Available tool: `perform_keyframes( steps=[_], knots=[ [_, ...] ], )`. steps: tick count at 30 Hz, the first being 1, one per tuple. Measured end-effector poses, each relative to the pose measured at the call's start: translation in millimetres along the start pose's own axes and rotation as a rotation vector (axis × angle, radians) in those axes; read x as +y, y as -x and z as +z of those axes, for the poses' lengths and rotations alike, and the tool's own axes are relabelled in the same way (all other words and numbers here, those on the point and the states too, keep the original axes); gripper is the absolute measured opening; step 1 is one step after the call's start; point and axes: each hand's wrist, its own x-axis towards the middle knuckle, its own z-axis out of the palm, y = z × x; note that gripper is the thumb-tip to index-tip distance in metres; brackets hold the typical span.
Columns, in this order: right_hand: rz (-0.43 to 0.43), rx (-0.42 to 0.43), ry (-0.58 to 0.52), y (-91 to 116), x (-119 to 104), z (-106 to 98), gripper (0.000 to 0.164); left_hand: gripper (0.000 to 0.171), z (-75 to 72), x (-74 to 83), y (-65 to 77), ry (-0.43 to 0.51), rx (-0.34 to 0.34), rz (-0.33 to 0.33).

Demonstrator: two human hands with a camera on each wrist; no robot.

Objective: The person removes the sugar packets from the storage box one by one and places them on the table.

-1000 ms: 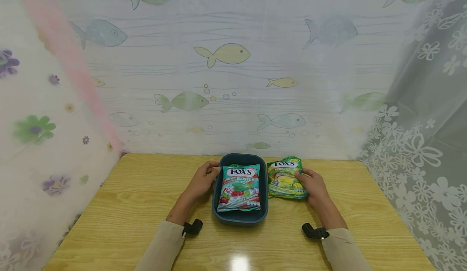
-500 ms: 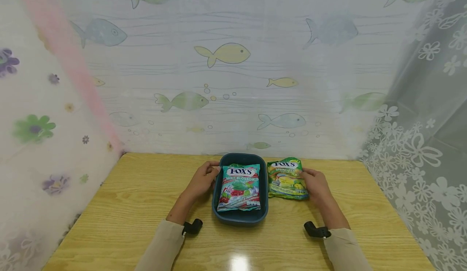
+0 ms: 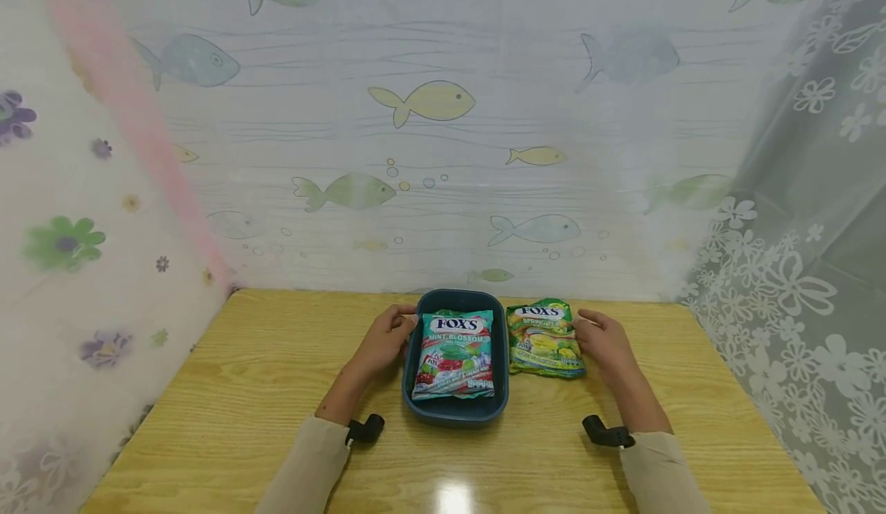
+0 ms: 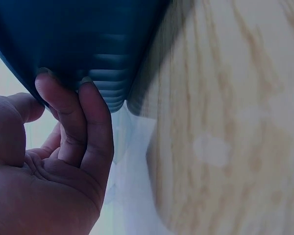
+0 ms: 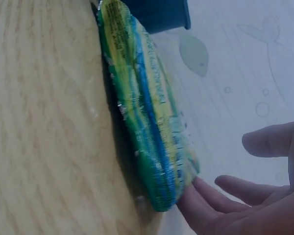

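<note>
we find the green and yellow spring tea packet (image 3: 547, 342) lying label up on the table (image 3: 242, 391), just to the right of the blue tub (image 3: 455, 422). the right hand (image 3: 604, 342) is at the packet's right edge, released: in its wrist view we see the thumb standing apart and the fingers loosely spread, some of them at the packet's edge. the left hand (image 3: 381, 342) grasps the tub's left side, thumb at the rim and fingertips bent against the outer wall. inside the tub we see the mint blossom packet (image 3: 453, 356), label up, with a bit of green showing behind its top edge. farther out, we note beige sleeves (image 3: 309, 460), black wrist cameras (image 3: 367, 429) and a pale fish-print curtain (image 3: 443, 229) behind the table.
</note>
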Motion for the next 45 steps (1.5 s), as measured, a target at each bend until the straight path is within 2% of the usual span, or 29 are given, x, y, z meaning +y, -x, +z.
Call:
perform_keyframes(
  steps=[8,19,32,45],
  knots=[
    [-0.034,-0.012,-0.003,4,-11,-3,0.064,0.041,-1.2,1.0,0.7,0.004,-0.008,0.007],
    [-0.105,-0.03,0.028,16,-31,5,0.06,0.038,-1.8,-1.4,0.3,-0.015,0.0,0.005],
    [-0.192,-0.129,0.047,30,-50,28,0.051,0.035,-1.0,-0.4,-0.6,-0.001,0.003,0.02],
    [-0.271,-0.177,0.083,41,-60,55,0.046,0.033,1.5,-0.6,-0.7,-0.013,0.024,0.049]
  ],
)
